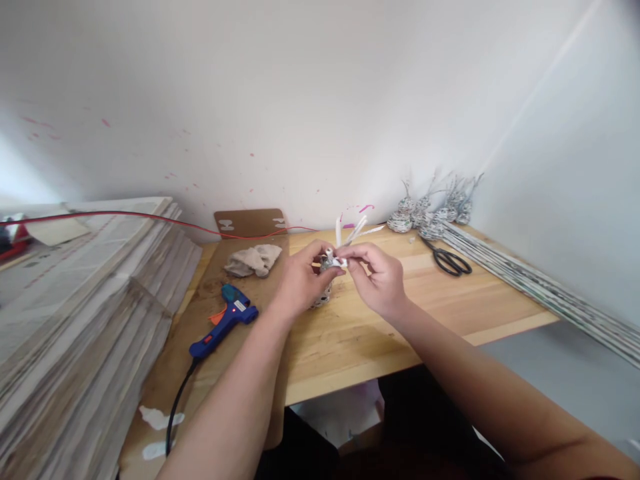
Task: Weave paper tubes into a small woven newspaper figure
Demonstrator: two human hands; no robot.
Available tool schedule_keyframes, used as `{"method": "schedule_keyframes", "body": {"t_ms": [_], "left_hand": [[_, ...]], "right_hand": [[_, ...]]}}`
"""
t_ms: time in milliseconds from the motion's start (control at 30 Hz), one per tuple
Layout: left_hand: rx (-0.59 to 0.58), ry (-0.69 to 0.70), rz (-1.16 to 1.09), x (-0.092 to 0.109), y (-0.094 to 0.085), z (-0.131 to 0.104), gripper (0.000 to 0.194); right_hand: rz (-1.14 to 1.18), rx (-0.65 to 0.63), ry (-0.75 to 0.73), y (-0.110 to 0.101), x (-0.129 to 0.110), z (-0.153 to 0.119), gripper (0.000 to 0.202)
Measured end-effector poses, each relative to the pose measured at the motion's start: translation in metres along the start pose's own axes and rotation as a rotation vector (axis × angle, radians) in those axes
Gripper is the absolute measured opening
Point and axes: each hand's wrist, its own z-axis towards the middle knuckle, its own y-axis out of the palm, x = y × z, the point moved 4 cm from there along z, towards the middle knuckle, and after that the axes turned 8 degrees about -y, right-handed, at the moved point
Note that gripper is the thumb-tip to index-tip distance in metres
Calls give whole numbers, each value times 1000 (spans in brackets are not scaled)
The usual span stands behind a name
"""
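A small woven paper piece (323, 298) is partly hidden behind my left hand (306, 275), whose fingers are closed round its top. Several white paper strips (356, 230) stick up and to the right from that top. My right hand (375, 275) pinches the white paper at the base of the strips, its fingertips touching or nearly touching those of my left hand. Both hands are above the wooden table (350, 353), near its middle. The lower part of the woven piece shows below my left fingers.
A blue glue gun (220, 330) with a black cord and a crumpled cloth (253, 260) lie on brown cardboard (200, 393). Stacked newspapers (125, 313) stand at left. Black scissors (451, 262), woven pieces (405, 215) and long paper rods (530, 283) are at right. A red wire (135, 214) crosses the left side.
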Motion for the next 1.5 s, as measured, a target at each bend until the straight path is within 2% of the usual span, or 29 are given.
{"method": "schedule_keyframes", "body": {"t_ms": [67, 233, 400, 500, 633, 767, 867, 1033, 1100, 1167, 1400, 1500], "left_hand": [[-9, -19, -8, -1, 1, 0, 24], [-15, -46, -7, -4, 0, 1, 23], [-24, -69, -4, -6, 0, 2, 27], [-12, -76, -3, -6, 0, 2, 27], [-9, -58, -4, -3, -1, 1, 24], [7, -14, 31, 0, -2, 1, 21], [27, -27, 29, -2, -2, 1, 26], [-15, -54, -34, -6, 0, 2, 31], [-24, -54, -45, -5, 0, 2, 31], [-20, -55, -35, -4, 0, 1, 31], [-19, -47, -9, -2, 2, 0, 30], [-17, -57, -28, -1, 2, 0, 28]], "right_hand": [[61, 34, 149, 1, 5, 1, 11], [97, 20, 278, 4, 12, 6, 3], [189, -53, 432, 3, 24, 12, 7], [93, -148, 391, -1, 18, 17, 6], [-158, -328, 210, -7, -4, 25, 20], [-234, -340, 159, -12, -14, 32, 12], [-217, -342, 189, -11, -7, 35, 17], [-92, -348, 329, -7, 8, 37, 15], [-39, -328, 386, -8, 9, 39, 11], [-58, -333, 383, -9, 6, 42, 10], [-372, -581, 116, -11, -11, 56, 18], [-452, -655, 58, -7, -11, 58, 20]]}}
